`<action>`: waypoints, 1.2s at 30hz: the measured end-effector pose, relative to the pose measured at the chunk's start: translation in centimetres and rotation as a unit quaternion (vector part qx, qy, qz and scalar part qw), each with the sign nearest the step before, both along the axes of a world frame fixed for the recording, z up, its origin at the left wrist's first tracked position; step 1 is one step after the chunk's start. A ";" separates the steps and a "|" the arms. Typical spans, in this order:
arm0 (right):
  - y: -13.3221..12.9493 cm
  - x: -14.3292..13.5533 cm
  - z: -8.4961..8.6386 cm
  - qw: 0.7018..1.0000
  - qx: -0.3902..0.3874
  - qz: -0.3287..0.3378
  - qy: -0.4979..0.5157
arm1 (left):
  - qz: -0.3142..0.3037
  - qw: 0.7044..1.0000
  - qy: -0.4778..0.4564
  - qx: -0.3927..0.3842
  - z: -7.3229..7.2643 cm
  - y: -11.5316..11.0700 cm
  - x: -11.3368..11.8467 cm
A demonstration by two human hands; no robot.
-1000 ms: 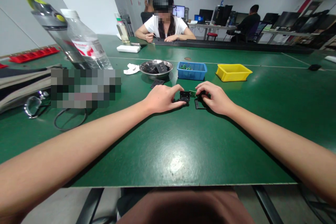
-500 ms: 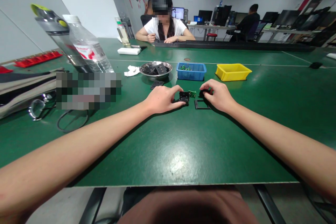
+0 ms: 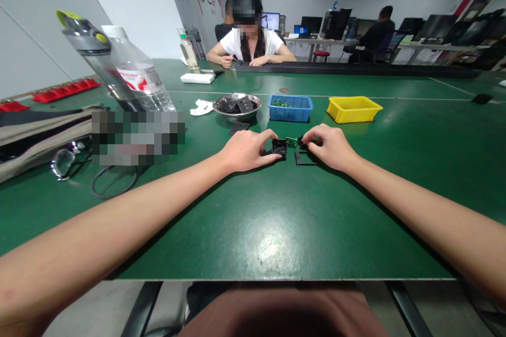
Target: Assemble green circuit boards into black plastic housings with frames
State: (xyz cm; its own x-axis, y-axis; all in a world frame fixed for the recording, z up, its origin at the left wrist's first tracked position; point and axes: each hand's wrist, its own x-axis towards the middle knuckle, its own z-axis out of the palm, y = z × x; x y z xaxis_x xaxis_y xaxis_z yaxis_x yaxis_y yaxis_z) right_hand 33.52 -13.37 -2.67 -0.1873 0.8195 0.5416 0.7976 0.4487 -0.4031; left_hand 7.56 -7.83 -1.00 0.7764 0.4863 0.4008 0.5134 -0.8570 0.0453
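Observation:
My left hand [image 3: 247, 151] grips a small black plastic housing [image 3: 279, 148] between thumb and fingers, low over the green table. Just right of the housing is a small green circuit board [image 3: 291, 142]. My right hand [image 3: 330, 146] has its fingers curled round a small black part [image 3: 301, 143], mostly hidden behind the fingertips and close to the board. A black rectangular frame [image 3: 298, 158] lies on the table under the right hand, its right end covered. Behind my left hand lies a flat black piece [image 3: 239, 128].
Beyond my hands stand a metal bowl [image 3: 221, 110] of black parts, a blue bin [image 3: 290, 115] with green boards and a yellow bin [image 3: 353, 112]. Bottles [image 3: 138, 71], a bag [image 3: 51, 129] and a cable [image 3: 114, 196] occupy the left. Across the table sits a person [image 3: 253, 37].
My right hand has moved the black part slightly left, nearer the circuit board. My left hand keeps its grip on the housing. The whole view has shifted a little.

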 end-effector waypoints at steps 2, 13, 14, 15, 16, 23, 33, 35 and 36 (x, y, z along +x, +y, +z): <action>0.0 0.0 0.0 1.000 -0.006 0.001 -0.002 | -0.001 1.000 -0.001 0.000 0.0 0.0 0.0; -1.0 -0.9 0.5 0.994 0.022 0.095 -0.054 | -0.004 1.000 -0.007 0.000 -0.1 0.0 0.0; -1.0 -1.0 0.4 0.992 0.016 0.104 -0.065 | -0.004 1.000 -0.007 0.001 -0.1 0.0 0.0; -1.0 -1.0 0.4 0.991 0.010 0.110 -0.073 | -0.003 1.000 -0.008 0.002 -0.1 0.0 0.0; -1.0 -1.1 0.4 0.990 0.006 0.114 -0.079 | -0.004 1.000 -0.008 0.002 -0.1 0.0 0.0; -0.8 -0.8 0.4 0.990 0.026 0.119 -0.076 | -0.006 1.000 -0.004 -0.008 -0.1 0.0 0.1; -1.2 -0.9 0.7 0.996 0.051 0.060 0.033 | -0.009 1.000 -0.002 -0.009 -0.1 -0.1 0.0; -1.0 -0.5 0.8 0.996 0.048 0.018 0.079 | -0.008 1.000 -0.002 -0.008 0.0 0.0 0.0; -0.8 -0.1 0.8 0.994 0.041 -0.006 0.102 | -0.007 1.000 -0.001 -0.007 0.0 0.0 0.0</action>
State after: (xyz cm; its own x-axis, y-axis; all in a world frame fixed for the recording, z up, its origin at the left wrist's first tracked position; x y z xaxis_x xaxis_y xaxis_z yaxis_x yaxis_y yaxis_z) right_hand 33.38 -14.16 -1.87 -0.0565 0.7732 0.6316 0.7084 0.4769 -0.5204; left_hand 7.55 -7.86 -1.04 0.7826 0.4804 0.3959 0.5005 -0.8637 0.0587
